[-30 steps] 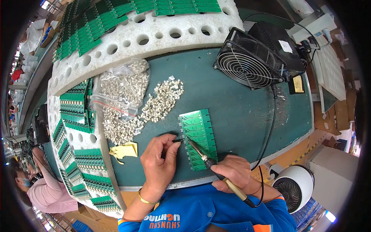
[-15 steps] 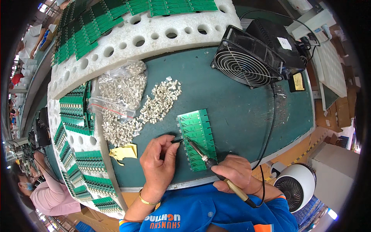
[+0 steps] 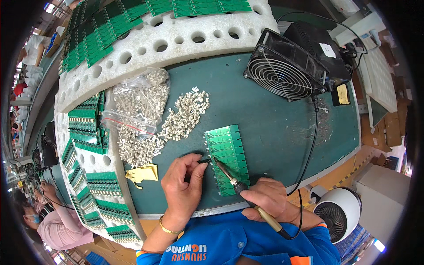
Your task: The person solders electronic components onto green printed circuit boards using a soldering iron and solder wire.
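Observation:
A green circuit board panel (image 3: 227, 157) lies on the dark green table mat (image 3: 265, 119). My right hand (image 3: 267, 198) grips a soldering iron (image 3: 247, 196), its tip touching the panel's left edge. My left hand (image 3: 183, 185) pinches a thin solder wire (image 3: 204, 160) that meets the iron's tip at the same spot. A loose heap of small metal connectors (image 3: 176, 123) lies just beyond my left hand, partly spilling from a clear plastic bag (image 3: 139, 101).
A black fan (image 3: 282, 73) stands at the back right, with a black box behind it. White foam racks (image 3: 168, 39) filled with green boards curve along the back and left. A yellow sponge (image 3: 141, 173) lies left of my hand. A white round fan (image 3: 338, 213) sits lower right.
Both hands stay at the panel's left edge; the iron tip and wire show no clear shift.

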### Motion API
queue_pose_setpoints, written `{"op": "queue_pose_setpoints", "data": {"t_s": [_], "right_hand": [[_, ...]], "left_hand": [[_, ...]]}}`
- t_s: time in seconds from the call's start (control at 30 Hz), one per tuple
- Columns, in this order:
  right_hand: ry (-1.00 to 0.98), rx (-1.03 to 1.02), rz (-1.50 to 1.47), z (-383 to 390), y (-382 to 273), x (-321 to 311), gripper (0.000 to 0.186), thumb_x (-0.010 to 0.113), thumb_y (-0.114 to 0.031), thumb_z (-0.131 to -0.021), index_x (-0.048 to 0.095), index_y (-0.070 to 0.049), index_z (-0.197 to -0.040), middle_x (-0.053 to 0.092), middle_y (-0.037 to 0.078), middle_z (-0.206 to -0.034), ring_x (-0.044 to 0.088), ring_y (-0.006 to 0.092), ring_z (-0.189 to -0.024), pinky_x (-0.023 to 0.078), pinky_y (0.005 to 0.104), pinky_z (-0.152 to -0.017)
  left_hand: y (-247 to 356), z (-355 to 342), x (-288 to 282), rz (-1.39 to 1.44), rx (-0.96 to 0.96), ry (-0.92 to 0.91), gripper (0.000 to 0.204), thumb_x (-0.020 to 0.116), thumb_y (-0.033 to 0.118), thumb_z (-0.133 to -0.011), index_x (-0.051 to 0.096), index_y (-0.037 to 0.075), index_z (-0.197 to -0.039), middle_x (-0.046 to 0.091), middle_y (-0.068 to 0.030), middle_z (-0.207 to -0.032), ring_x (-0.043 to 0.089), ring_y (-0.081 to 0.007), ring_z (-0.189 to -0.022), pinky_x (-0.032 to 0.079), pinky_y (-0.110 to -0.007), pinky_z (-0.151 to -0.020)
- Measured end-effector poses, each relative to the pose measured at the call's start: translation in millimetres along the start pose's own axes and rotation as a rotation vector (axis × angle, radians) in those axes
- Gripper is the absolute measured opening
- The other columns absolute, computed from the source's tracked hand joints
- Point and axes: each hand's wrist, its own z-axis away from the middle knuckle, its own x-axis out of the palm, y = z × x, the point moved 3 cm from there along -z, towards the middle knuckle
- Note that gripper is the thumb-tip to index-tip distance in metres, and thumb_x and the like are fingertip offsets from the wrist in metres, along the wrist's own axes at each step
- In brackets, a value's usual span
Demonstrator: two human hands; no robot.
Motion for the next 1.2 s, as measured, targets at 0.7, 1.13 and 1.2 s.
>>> {"op": "queue_pose_setpoints", "data": {"t_s": [0.7, 1.13, 1.2], "right_hand": [[-0.026, 0.011, 0.127, -2, 0, -13, 0.042, 0.078, -0.028, -0.082, 0.062, -0.006, -0.114, 0.058, 0.009, -0.084, 0.059, 0.0208, -0.061, 0.048, 0.032, -0.05], [-0.08, 0.046, 0.225, -9, 7, -3, 0.054, 0.086, -0.014, -0.067, 0.062, -0.012, -0.115, 0.053, 0.011, -0.094, 0.061, 0.0235, -0.07, 0.053, 0.034, -0.056], [-0.071, 0.052, 0.219, -6, 9, -3, 0.055, 0.086, -0.014, -0.067, 0.061, -0.012, -0.116, 0.053, 0.011, -0.095, 0.061, 0.0237, -0.069, 0.053, 0.0341, -0.056]], "left_hand": [[-10, 10, -11, 0.138, -0.109, -0.017, 0.005, 0.058, 0.007, -0.097, 0.06, 0.002, -0.096, 0.053, 0.0009, -0.079, 0.047, -0.0058, -0.062, 0.039, -0.02, -0.055], [8, 2, 0, 0.248, -0.396, -0.204, 0.022, 0.072, 0.007, -0.088, 0.064, 0.002, -0.109, 0.033, 0.0122, -0.065, 0.028, 0.0006, -0.058, 0.022, -0.019, -0.051], [8, 1, 2, 0.256, -0.422, -0.229, 0.019, 0.071, 0.009, -0.089, 0.066, 0.002, -0.106, 0.034, 0.0122, -0.064, 0.028, 0.0007, -0.058, 0.022, -0.02, -0.05]]}}
